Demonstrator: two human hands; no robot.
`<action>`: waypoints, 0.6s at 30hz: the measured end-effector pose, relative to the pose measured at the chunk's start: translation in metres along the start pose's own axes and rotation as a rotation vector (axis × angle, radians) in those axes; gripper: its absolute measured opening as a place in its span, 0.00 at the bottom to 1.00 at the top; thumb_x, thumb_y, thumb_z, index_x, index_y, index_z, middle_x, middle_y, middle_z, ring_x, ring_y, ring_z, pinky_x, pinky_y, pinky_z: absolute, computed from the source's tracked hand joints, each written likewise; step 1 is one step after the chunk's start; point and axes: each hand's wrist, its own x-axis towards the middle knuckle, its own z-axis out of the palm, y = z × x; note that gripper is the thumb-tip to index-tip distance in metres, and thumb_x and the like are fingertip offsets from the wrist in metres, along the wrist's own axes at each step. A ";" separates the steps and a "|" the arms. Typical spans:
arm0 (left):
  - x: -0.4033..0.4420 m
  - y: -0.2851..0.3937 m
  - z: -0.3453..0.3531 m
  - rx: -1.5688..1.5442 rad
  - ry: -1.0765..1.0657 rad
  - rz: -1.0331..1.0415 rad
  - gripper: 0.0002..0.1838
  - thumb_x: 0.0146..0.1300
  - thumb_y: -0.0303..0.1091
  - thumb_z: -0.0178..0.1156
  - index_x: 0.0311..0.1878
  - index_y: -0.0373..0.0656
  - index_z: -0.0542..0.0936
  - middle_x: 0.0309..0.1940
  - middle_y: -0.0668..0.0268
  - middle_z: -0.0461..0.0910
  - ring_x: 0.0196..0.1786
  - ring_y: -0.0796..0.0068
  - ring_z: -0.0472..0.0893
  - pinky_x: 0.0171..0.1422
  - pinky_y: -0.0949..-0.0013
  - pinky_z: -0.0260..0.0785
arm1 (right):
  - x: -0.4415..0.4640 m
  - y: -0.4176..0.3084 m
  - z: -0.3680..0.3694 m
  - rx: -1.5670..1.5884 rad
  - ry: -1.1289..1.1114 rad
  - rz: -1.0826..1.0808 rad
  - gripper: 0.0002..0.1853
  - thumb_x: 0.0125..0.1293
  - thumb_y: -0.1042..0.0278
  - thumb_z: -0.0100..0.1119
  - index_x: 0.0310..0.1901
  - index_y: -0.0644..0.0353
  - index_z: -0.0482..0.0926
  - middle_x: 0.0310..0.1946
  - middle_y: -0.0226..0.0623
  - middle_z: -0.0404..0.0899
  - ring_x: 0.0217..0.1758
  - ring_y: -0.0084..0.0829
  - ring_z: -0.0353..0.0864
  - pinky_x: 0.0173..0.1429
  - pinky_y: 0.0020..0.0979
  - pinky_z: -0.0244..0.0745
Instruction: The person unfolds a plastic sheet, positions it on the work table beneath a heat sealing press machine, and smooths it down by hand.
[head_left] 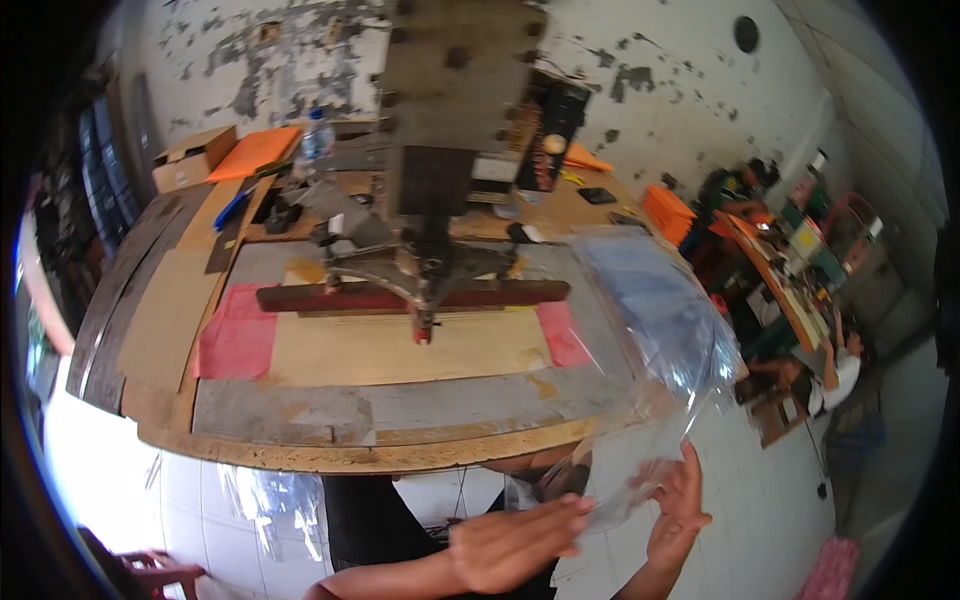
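Note:
A clear plastic sheet [622, 470] hangs off the right front edge of the bench, between my hands. My left hand [520, 545] has its fingers close together at the sheet's lower left edge, slightly smeared by motion. My right hand [677, 512] is at the sheet's right side, index finger pointing up, thumb out and the other fingers bent around the film. Just beyond lies a stack of clear plastic sheets [650, 290] on the bench. Left of the stack, a press head with a long bar [480, 296] stands over a tan board [400, 352] on a pink sheet [235, 340].
The bench's curved wooden edge [350, 458] runs in front of me. A cardboard box [195, 160], an orange stack [255, 153] and a phone [597, 195] sit at the back. Plastic pieces [275, 505] hang below the left edge. Two people work at another table [775, 270] at right.

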 end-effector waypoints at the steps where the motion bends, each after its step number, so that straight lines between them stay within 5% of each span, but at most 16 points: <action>1: 0.012 0.011 0.018 -0.066 -0.097 0.129 0.21 0.78 0.39 0.65 0.63 0.33 0.80 0.46 0.59 0.93 0.41 0.66 0.94 0.40 0.78 0.82 | 0.008 -0.014 0.000 0.005 -0.016 0.131 0.66 0.65 0.06 0.35 0.85 0.61 0.52 0.58 0.47 0.81 0.50 0.40 0.87 0.51 0.37 0.82; 2: 0.004 0.020 0.032 -0.042 -0.194 0.167 0.26 0.77 0.41 0.65 0.69 0.34 0.77 0.55 0.59 0.90 0.51 0.65 0.92 0.46 0.79 0.82 | 0.014 -0.025 -0.002 0.013 -0.029 0.261 0.73 0.59 0.01 0.39 0.89 0.58 0.43 0.62 0.50 0.79 0.54 0.45 0.88 0.53 0.40 0.84; 5: -0.017 0.046 0.056 -0.117 -0.416 0.237 0.33 0.78 0.46 0.62 0.78 0.36 0.70 0.71 0.54 0.80 0.68 0.61 0.84 0.61 0.74 0.81 | 0.015 -0.043 -0.022 -0.106 -0.049 0.278 0.75 0.54 0.01 0.47 0.89 0.53 0.41 0.65 0.53 0.76 0.60 0.49 0.87 0.54 0.42 0.85; 6: -0.021 0.053 0.060 -0.190 -0.544 0.252 0.35 0.80 0.49 0.59 0.81 0.38 0.67 0.79 0.50 0.72 0.77 0.59 0.77 0.70 0.67 0.79 | 0.012 -0.043 -0.036 0.094 -0.084 0.299 0.68 0.61 0.39 0.78 0.89 0.57 0.39 0.66 0.57 0.76 0.65 0.50 0.85 0.59 0.42 0.84; 7: -0.026 0.059 0.064 -0.203 -0.547 0.253 0.35 0.80 0.49 0.59 0.81 0.38 0.67 0.79 0.50 0.72 0.77 0.59 0.77 0.70 0.67 0.79 | 0.009 -0.046 -0.045 0.089 -0.073 0.304 0.68 0.61 0.39 0.78 0.89 0.57 0.39 0.66 0.57 0.76 0.65 0.50 0.85 0.59 0.42 0.84; 10: -0.036 0.066 0.073 -0.535 -0.808 0.210 0.43 0.81 0.57 0.54 0.88 0.43 0.54 0.87 0.47 0.54 0.88 0.50 0.58 0.89 0.45 0.53 | -0.001 -0.063 -0.067 -0.233 -0.241 0.295 0.63 0.57 0.76 0.79 0.88 0.59 0.46 0.67 0.54 0.77 0.69 0.44 0.83 0.64 0.39 0.81; 15: -0.021 0.061 0.069 -0.588 -0.854 0.323 0.40 0.80 0.56 0.57 0.86 0.43 0.60 0.85 0.48 0.60 0.86 0.52 0.62 0.87 0.48 0.58 | 0.003 -0.107 -0.080 -0.363 -0.301 0.439 0.43 0.62 0.88 0.65 0.80 0.62 0.65 0.63 0.47 0.82 0.62 0.36 0.87 0.60 0.35 0.83; 17: -0.014 0.052 0.063 -0.473 -0.625 0.316 0.34 0.79 0.52 0.61 0.79 0.44 0.71 0.81 0.52 0.68 0.82 0.56 0.69 0.82 0.50 0.64 | 0.006 -0.118 -0.096 -0.532 -0.415 0.390 0.37 0.64 0.87 0.62 0.76 0.60 0.72 0.58 0.44 0.86 0.57 0.35 0.89 0.59 0.35 0.84; 18: 0.007 0.041 0.052 -0.419 -0.452 0.295 0.27 0.70 0.48 0.72 0.66 0.46 0.84 0.71 0.58 0.80 0.68 0.61 0.83 0.66 0.51 0.78 | 0.006 -0.129 -0.097 -0.584 -0.434 0.355 0.31 0.65 0.88 0.60 0.70 0.59 0.79 0.55 0.42 0.88 0.54 0.35 0.90 0.58 0.34 0.84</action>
